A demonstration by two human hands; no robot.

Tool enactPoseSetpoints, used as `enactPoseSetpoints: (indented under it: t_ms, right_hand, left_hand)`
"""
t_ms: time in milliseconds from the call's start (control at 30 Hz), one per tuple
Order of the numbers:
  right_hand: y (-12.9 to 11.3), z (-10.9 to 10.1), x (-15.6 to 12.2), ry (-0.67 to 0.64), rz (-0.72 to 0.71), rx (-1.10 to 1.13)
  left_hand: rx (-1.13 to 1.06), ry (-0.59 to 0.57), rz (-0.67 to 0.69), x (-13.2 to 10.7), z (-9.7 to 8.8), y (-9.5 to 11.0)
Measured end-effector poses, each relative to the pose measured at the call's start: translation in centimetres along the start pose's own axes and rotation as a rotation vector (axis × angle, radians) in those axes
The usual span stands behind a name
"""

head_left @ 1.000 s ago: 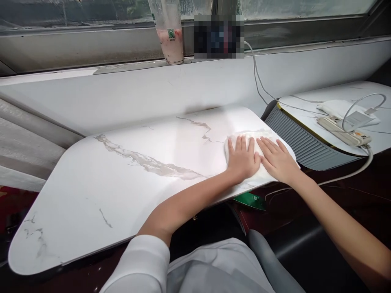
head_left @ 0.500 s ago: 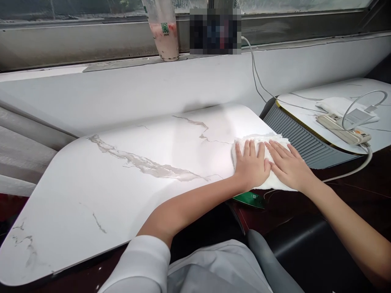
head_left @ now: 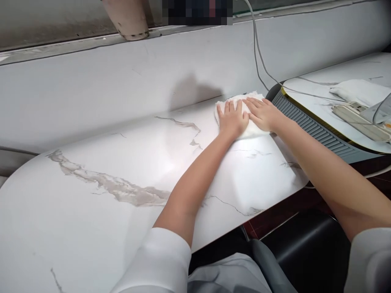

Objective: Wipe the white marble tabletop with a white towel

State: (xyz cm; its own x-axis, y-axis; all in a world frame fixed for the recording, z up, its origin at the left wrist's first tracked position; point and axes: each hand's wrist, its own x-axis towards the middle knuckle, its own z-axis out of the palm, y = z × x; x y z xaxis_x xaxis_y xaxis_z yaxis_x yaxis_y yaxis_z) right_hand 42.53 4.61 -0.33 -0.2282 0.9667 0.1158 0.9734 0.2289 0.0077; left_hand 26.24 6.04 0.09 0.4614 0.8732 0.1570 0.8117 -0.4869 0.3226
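Observation:
A white cloth lies flat on the white marble-patterned tabletop, at its far right corner near the wall. My left hand presses on the cloth's left part with fingers stretched out flat. My right hand lies beside it on the cloth's right part, fingers also flat and spread. Both arms reach forward across the table.
A second marble table with a ribbed grey edge stands to the right, carrying a power strip, a folded white cloth and cables. A cup's base rests on the window ledge. A cable hangs down the wall.
Both hands slid the cloth from the table's near right edge away to its far right corner by the wall. The view has tilted down and closer.

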Motion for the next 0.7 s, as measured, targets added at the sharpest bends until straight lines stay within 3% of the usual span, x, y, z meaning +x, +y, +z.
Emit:
enactPoseSetpoints:
  t_ms: [167, 333, 500, 700]
  right_hand:
    - [0.9, 0.4, 4.4, -0.004, -0.024, 0.004]
    - [0.7, 0.0, 6.4, -0.017, -0.031, 0.029]
    - [0.6, 0.4, 6.3, 0.024, 0.026, -0.007]
    - [-0.9, 0.0, 3.7, 0.019, 0.005, 0.008]
  left_hand:
    - [-0.009, -0.010, -0.037, 3.6, 0.1, -1.8]
    - [-0.047, 0.005, -0.072, 5.2, 0.0, -2.7]
    - [-0.073, 0.029, -0.090, 5.3, 0.2, -2.7]
    - [-0.025, 0.025, -0.067, 3.2, 0.0, -2.2]
